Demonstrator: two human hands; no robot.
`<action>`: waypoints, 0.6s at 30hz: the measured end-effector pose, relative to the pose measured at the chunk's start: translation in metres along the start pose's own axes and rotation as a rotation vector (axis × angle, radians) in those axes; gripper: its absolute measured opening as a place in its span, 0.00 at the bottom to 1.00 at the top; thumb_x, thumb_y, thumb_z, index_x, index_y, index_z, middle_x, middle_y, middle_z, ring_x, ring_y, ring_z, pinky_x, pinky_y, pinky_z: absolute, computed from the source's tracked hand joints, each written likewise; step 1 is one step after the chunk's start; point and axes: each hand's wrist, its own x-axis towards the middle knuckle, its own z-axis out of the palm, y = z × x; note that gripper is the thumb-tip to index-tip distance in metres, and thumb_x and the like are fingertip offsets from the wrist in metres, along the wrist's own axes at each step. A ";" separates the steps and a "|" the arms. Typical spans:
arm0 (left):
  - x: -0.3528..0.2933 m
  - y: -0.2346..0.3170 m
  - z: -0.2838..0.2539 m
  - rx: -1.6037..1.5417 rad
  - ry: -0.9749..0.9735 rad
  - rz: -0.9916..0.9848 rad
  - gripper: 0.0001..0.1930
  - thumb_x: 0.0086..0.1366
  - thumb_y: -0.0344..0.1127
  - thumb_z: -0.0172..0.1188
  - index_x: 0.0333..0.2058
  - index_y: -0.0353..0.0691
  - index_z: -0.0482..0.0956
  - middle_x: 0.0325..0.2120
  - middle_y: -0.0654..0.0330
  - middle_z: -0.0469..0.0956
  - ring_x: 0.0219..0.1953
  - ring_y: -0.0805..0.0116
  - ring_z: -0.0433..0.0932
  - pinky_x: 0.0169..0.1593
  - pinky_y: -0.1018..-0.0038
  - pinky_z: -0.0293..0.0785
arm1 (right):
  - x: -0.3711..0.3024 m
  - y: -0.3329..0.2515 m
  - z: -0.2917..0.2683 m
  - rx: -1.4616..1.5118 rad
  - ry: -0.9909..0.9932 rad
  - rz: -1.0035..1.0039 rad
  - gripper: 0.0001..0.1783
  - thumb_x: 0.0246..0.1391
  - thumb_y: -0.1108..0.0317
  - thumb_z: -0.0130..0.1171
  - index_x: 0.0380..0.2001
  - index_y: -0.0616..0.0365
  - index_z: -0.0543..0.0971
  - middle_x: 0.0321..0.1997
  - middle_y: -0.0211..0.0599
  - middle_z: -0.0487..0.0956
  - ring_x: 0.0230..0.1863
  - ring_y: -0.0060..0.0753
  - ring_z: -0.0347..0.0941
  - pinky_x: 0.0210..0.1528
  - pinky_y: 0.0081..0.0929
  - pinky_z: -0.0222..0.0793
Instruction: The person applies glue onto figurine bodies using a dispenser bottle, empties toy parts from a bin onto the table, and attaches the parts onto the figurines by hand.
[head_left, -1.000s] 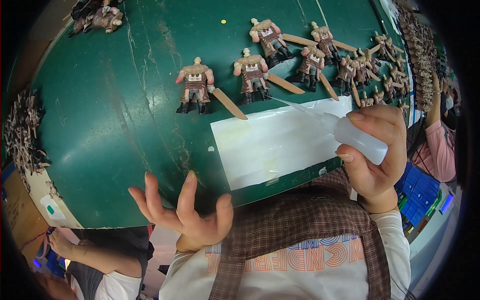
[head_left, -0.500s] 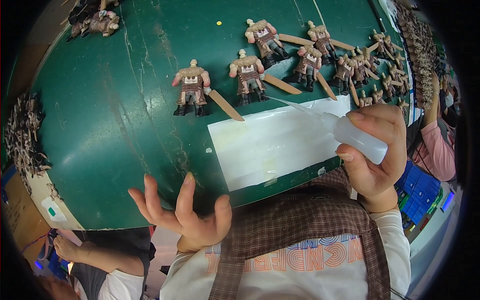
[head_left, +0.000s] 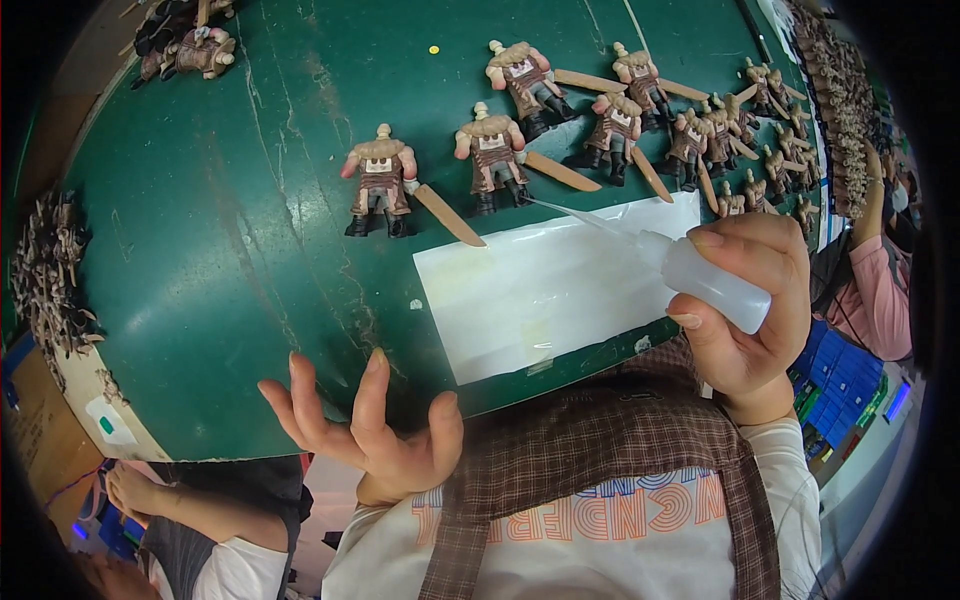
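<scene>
Between the fingers and thumb of my right hand (head_left: 752,285) is a small translucent squeeze bottle (head_left: 715,285), tilted so its long thin nozzle points up and left. The nozzle's tip is at the boots of a painted toy figure (head_left: 490,160) with a fur collar and a flat tan blade; I cannot tell if they touch. Left of it lies a similar figure (head_left: 380,185), its blade (head_left: 448,215) reaching toward a white sheet (head_left: 550,295). My left hand (head_left: 365,420) is held palm up at the near table edge, fingers spread, with nothing in it.
More figures (head_left: 688,140) lie in rows toward the far right of the green table (head_left: 200,300). Piles of figures stand at the left edge (head_left: 50,280) and far left corner (head_left: 190,50). A co-worker's arm (head_left: 200,510) is at lower left, another's pink sleeve (head_left: 875,295) at right, near blue trays (head_left: 835,380).
The view has shifted very slightly. My right hand and the bottle remain almost in place, with the nozzle tip still by the figure's boots. My left hand has not visibly moved.
</scene>
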 end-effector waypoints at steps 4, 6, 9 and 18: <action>-0.003 -0.002 0.000 -0.043 0.009 -0.043 0.26 0.60 0.54 0.59 0.51 0.44 0.73 0.60 0.36 0.55 0.66 0.34 0.45 0.64 0.38 0.40 | 0.002 -0.001 -0.001 -0.004 -0.009 -0.005 0.25 0.50 0.55 0.67 0.43 0.63 0.75 0.41 0.45 0.74 0.39 0.36 0.72 0.41 0.26 0.67; -0.004 -0.003 0.001 -0.038 0.011 -0.040 0.26 0.60 0.55 0.59 0.51 0.44 0.73 0.60 0.36 0.55 0.66 0.34 0.46 0.64 0.38 0.41 | 0.001 0.000 0.000 0.015 0.027 -0.009 0.25 0.46 0.59 0.70 0.43 0.63 0.76 0.39 0.43 0.75 0.37 0.35 0.72 0.39 0.25 0.68; -0.003 -0.003 0.001 -0.041 0.010 -0.038 0.26 0.60 0.55 0.58 0.51 0.44 0.73 0.60 0.36 0.56 0.66 0.33 0.46 0.64 0.38 0.41 | -0.003 0.006 -0.004 0.017 0.126 -0.002 0.25 0.43 0.63 0.73 0.43 0.64 0.76 0.38 0.42 0.75 0.36 0.34 0.72 0.39 0.24 0.69; -0.004 -0.002 0.001 -0.029 0.013 -0.044 0.26 0.61 0.56 0.58 0.51 0.44 0.73 0.60 0.37 0.56 0.65 0.33 0.46 0.63 0.38 0.42 | 0.006 0.015 -0.003 -0.106 0.239 0.026 0.23 0.43 0.68 0.71 0.44 0.64 0.77 0.40 0.43 0.75 0.40 0.35 0.72 0.42 0.25 0.68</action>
